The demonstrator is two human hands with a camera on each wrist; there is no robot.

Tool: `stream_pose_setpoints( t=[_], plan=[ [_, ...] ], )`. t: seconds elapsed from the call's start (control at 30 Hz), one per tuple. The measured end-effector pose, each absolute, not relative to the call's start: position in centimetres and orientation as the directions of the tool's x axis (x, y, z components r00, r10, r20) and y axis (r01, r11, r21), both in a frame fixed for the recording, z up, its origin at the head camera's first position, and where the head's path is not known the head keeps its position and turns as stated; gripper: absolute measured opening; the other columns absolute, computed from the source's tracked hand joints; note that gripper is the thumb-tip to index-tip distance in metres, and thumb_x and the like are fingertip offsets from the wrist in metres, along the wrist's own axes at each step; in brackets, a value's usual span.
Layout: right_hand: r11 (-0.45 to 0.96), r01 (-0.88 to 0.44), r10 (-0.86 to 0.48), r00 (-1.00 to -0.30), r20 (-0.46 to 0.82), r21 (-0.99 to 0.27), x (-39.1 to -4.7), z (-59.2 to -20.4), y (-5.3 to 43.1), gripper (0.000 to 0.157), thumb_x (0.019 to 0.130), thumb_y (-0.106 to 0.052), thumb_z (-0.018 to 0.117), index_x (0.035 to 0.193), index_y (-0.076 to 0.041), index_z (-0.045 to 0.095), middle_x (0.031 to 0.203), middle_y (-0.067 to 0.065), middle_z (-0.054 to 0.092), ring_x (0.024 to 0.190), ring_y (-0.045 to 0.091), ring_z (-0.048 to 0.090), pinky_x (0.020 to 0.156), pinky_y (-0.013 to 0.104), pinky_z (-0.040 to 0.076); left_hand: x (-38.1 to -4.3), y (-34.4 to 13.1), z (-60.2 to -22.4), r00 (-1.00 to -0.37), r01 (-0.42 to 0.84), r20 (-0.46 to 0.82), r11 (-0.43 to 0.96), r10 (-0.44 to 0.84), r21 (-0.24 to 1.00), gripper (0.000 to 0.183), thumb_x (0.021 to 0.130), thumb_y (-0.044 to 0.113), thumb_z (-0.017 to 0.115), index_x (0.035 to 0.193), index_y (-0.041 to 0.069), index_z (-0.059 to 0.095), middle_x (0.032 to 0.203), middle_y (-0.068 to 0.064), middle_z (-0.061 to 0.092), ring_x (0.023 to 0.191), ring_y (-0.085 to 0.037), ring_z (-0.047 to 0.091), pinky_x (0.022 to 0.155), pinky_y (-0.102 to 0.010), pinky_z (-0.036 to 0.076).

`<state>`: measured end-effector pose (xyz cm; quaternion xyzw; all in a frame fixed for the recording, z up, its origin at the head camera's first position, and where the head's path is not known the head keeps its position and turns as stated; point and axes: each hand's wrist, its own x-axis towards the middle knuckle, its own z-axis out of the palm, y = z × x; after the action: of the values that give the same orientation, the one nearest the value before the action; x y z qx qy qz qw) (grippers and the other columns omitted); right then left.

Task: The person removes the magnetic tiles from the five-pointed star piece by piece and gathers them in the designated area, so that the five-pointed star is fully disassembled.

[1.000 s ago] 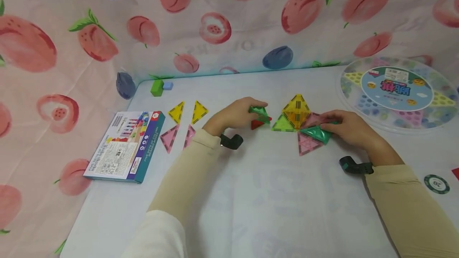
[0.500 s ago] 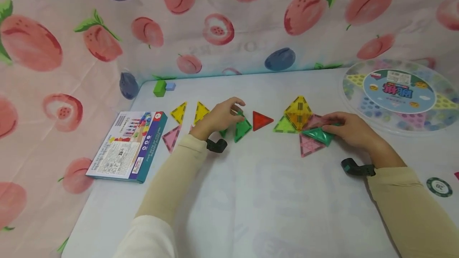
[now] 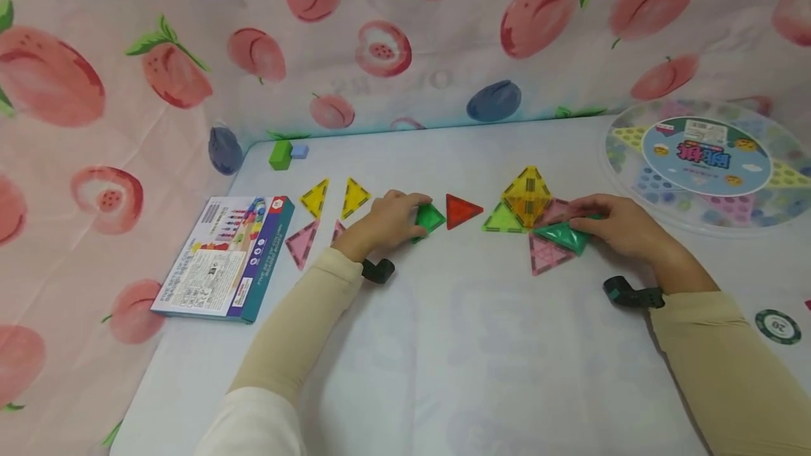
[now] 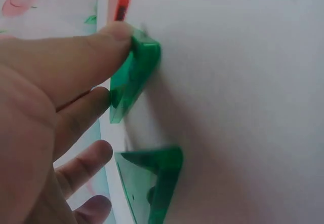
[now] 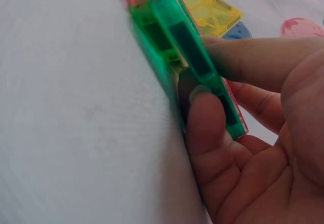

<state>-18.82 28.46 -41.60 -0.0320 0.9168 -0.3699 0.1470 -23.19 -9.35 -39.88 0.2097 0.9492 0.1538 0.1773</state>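
My left hand pinches a green magnetic tile by its edge, just left of a red triangular tile. In the left wrist view, a second green tile stands below the loose fingers. My right hand holds a green triangular tile between thumb and fingers, tilted against the built cluster. That cluster has a raised yellow piece, a light green triangle and pink triangles. The right wrist view shows the thumb inside, behind the green tile.
Yellow triangles and pink triangles lie left of my left hand. A boxed set is at the left edge, small blocks behind it. A round game board lies back right, a chip front right.
My left hand has moved left from above the red tile, uncovering it, and now pinches a green tile beside it. The right hand keeps its hold on the green tile at the cluster.
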Motion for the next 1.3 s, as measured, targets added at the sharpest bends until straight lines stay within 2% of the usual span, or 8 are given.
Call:
stream_pose_setpoints(
  t=[0.23, 0.37, 0.53, 0.73, 0.93, 1.07, 1.3],
  plan=[
    [0.729, 0.047, -0.159, -0.959, -0.235, -0.683, -19.1, -41.6, 28.8, 0.056, 0.083, -0.05, 0.054, 0.124, -0.011, 0.049, 0.12, 0.017, 0.048, 0.109, 0.034, 0.039, 0.091, 0.055, 0.027, -24.0, -8.2, -39.0, -0.854, 0.353, -0.245, 0.858, 0.459, 0.373, 0.06, 0.081, 0.039, 0.064, 0.134, 0.025, 0.04, 0.127, -0.002, 0.044, 0.113, -0.021, 0.033, 0.087, -0.039, 0.032],
    [0.729, 0.039, -0.162, -0.96, -0.228, -0.683, -19.2, -41.6, 29.1, 0.056, 0.083, -0.049, 0.054, 0.124, -0.011, 0.049, 0.12, 0.017, 0.049, 0.108, 0.034, 0.039, 0.09, 0.055, 0.028, -24.5, -5.8, -37.9, -0.836, 0.382, -0.199, 0.804, 0.511, 0.456, 0.059, 0.081, 0.038, 0.063, 0.134, 0.02, 0.042, 0.131, 0.002, 0.043, 0.116, -0.018, 0.034, 0.093, -0.038, 0.032],
    [0.713, 0.034, -0.176, -0.958, -0.226, -0.7, -19.2, -41.7, 29.0, 0.057, 0.083, -0.05, 0.055, 0.124, -0.011, 0.049, 0.118, 0.017, 0.05, 0.109, 0.033, 0.039, 0.092, 0.055, 0.027, -25.1, -2.0, -37.5, -0.799, 0.396, -0.163, 0.71, 0.579, 0.582, 0.059, 0.083, 0.033, 0.063, 0.135, 0.017, 0.039, 0.133, 0.003, 0.04, 0.118, -0.016, 0.038, 0.094, -0.03, 0.034],
    [0.705, 0.028, -0.182, -0.958, -0.219, -0.709, -18.9, -41.6, 28.7, 0.053, 0.084, -0.047, 0.056, 0.123, -0.011, 0.05, 0.117, 0.016, 0.052, 0.109, 0.033, 0.04, 0.092, 0.054, 0.027, -25.3, 1.7, -38.9, -0.772, 0.377, -0.131, 0.613, 0.622, 0.694, 0.06, 0.083, 0.03, 0.063, 0.134, 0.022, 0.034, 0.134, 0.001, 0.038, 0.119, -0.012, 0.038, 0.094, -0.027, 0.034],
    [0.702, 0.027, -0.177, -0.961, -0.212, -0.711, -18.8, -41.7, 28.7, 0.053, 0.084, -0.046, 0.056, 0.122, -0.011, 0.051, 0.117, 0.015, 0.053, 0.11, 0.032, 0.041, 0.092, 0.054, 0.028, -26.1, 3.7, -40.3, -0.8, 0.301, -0.094, 0.531, 0.593, 0.792, 0.049, 0.083, 0.033, 0.063, 0.125, 0.034, 0.04, 0.13, 0.01, 0.041, 0.118, -0.004, 0.036, 0.095, -0.029, 0.034],
    [0.696, 0.036, -0.18, -0.958, -0.222, -0.717, -18.8, -41.7, 28.7, 0.053, 0.083, -0.047, 0.056, 0.122, -0.011, 0.05, 0.117, 0.015, 0.053, 0.11, 0.031, 0.041, 0.092, 0.054, 0.028, -26.5, 4.3, -40.5, -0.789, 0.242, -0.14, 0.512, 0.599, 0.824, 0.043, 0.085, 0.026, 0.062, 0.122, 0.034, 0.042, 0.129, 0.012, 0.041, 0.119, -0.004, 0.036, 0.095, -0.026, 0.033],
    [0.7, 0.033, -0.176, -0.96, -0.217, -0.714, -18.7, -41.6, 28.7, 0.05, 0.084, -0.043, 0.057, 0.122, -0.011, 0.051, 0.116, 0.016, 0.053, 0.11, 0.032, 0.041, 0.092, 0.054, 0.028, -26.4, 5.2, -40.4, -0.772, 0.254, -0.156, 0.524, 0.616, 0.813, 0.039, 0.085, 0.013, 0.061, 0.118, 0.026, 0.045, 0.12, 0.007, 0.047, 0.102, -0.006, 0.045, 0.084, -0.019, 0.039]
  ],
)
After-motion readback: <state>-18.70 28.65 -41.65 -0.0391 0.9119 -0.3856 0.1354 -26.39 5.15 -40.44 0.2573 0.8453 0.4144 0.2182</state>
